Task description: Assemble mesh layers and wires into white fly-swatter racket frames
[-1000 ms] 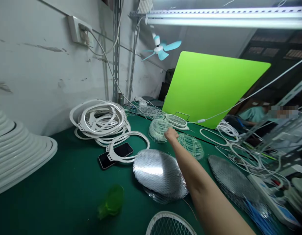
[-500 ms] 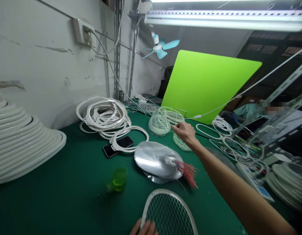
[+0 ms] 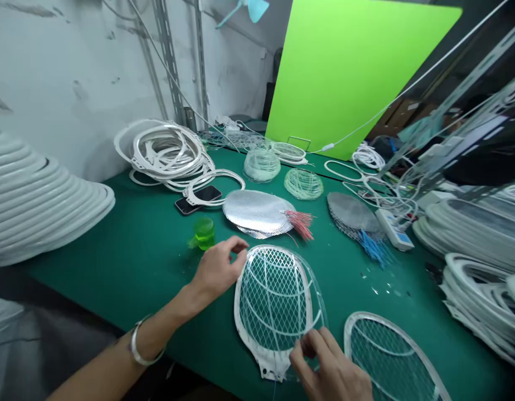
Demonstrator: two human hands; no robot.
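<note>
A white racket-shaped frame with metal mesh inside lies on the green table. Over it, shifted slightly to the right, sits a clear ribbed plastic grid. At the upper left rim, my left hand has thumb and forefinger bent into a pinch on the grid's edge. My right hand pinches the same grid at its lower right, fingers curled and partly hiding it. Right of that hand is a second white frame with mesh and a clear grid.
Silver mesh sheets with red wires lie beyond the frame, beside a green cup. Grey mesh sheets with blue wires are to the right. Clear grids stand farther back. White frames are stacked left and right.
My right hand has come back from the clear grids at the rear to the near frame. A clear grid now lies over that frame. My left hand has moved to the upper left rim.
</note>
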